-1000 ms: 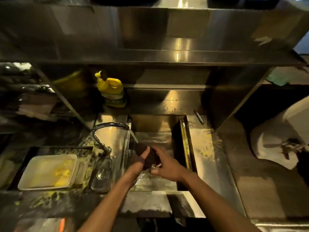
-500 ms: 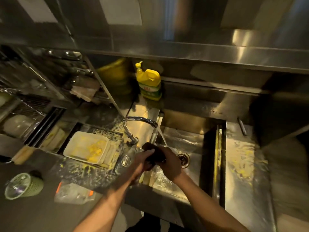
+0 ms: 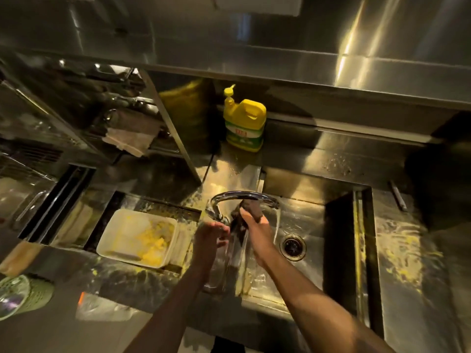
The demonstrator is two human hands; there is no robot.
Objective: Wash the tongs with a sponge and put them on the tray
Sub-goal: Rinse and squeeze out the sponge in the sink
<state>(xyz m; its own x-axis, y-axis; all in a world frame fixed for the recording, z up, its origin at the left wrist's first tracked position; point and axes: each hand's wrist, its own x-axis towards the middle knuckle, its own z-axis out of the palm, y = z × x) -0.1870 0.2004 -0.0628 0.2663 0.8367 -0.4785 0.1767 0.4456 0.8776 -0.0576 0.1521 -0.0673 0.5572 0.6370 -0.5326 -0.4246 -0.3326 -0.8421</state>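
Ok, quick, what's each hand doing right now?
Left hand: curled near the curved chrome faucet base; what it holds cannot be told.
Right hand: closed on the dark rectangular sponge.

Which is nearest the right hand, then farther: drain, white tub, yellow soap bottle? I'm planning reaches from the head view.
From the right hand:
1. Drain, just to its right in the sink.
2. White tub, left of the sink, past the left hand.
3. Yellow soap bottle, back on the ledge.
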